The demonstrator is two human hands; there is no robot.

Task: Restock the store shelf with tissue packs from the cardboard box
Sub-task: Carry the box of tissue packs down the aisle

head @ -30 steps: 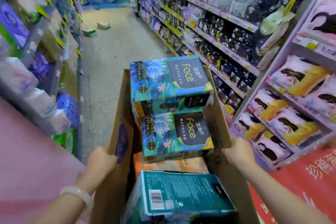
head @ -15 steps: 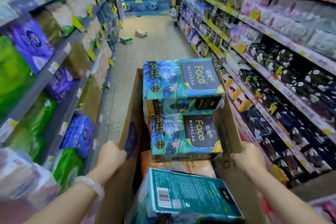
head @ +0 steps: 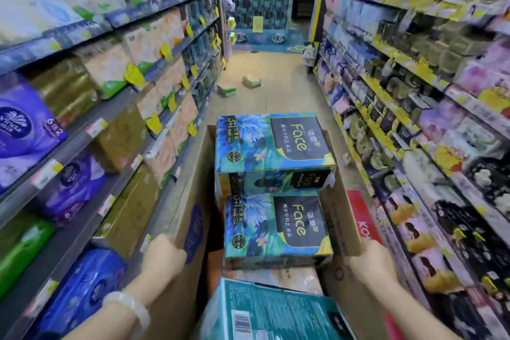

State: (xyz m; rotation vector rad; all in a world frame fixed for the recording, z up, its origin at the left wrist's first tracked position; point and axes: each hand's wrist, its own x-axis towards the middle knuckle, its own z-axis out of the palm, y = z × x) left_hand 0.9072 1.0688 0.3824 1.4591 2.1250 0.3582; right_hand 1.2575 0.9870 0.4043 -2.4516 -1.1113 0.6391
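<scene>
Cardboard box [head: 190, 201]: gripped by the left hand [head: 162, 257] on its left wall and the right hand [head: 371, 263] on its right wall. Contents: 3 Face tissue packs [head: 271, 143] visible. View now swung from the right shelving to straight down the aisle; box judged in transit, shelf [head: 116, 107] not yet restocked.

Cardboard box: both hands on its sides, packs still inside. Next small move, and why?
Probably set the cardboard box down by the shelf. The left hand and right hand both grip its side walls, so neither is free to lift a pack. The Face tissue packs are stacked above the rim and could slide if it is carried on.
</scene>
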